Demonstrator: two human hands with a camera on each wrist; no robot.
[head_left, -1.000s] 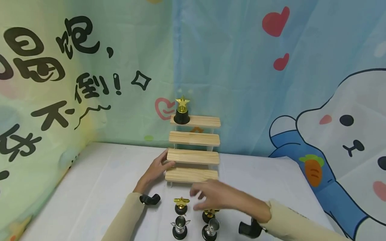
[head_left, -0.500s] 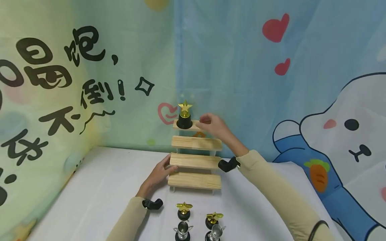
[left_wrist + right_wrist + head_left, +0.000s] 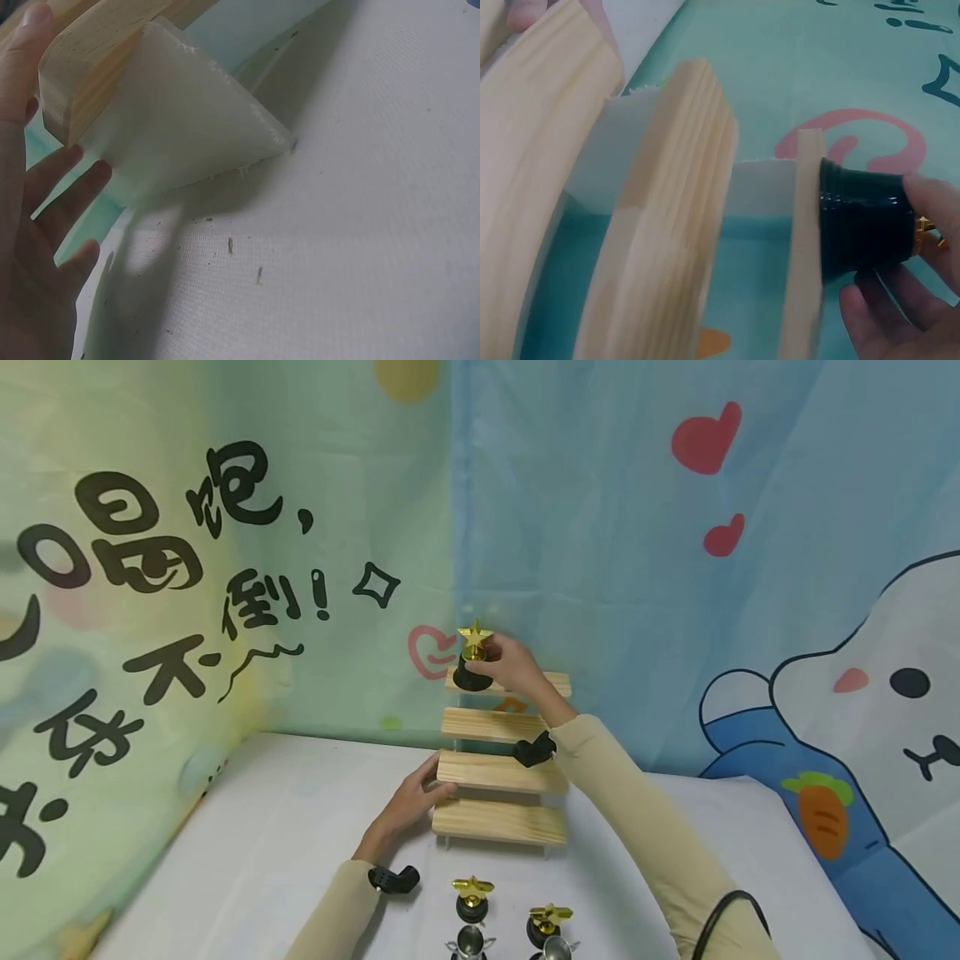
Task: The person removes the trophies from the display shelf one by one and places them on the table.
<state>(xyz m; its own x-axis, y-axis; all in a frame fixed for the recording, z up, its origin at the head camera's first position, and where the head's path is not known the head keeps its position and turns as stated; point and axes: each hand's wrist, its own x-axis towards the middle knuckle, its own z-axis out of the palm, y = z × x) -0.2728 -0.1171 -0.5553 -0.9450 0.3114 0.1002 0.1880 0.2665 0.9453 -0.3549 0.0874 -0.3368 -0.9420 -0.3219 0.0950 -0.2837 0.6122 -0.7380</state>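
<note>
A gold star trophy (image 3: pixel 474 633) on a black base stands at the left end of the top board of a four-step wooden rack (image 3: pixel 498 821). My right hand (image 3: pixel 517 668) holds this trophy from the right. In the right wrist view the thumb and fingers lie around the gold part above the black base (image 3: pixel 862 217), which sits against the board. Down on the left side, my left hand (image 3: pixel 408 802) touches the end of the second board from the bottom. Its fingers (image 3: pixel 71 199) look straight and spread near the board's corner in the left wrist view.
In front of the rack stand two gold-topped trophies (image 3: pixel 472 897) and two silver cups (image 3: pixel 471 942), the cups cut by the frame edge. A printed curtain (image 3: pixel 600 610) hangs close behind the rack. White cloth (image 3: pixel 315 827) covers the table.
My right hand has gone from above the small trophies up to the top board, then left onto the star trophy. The left hand stays at the rack. The head view has shifted slightly.
</note>
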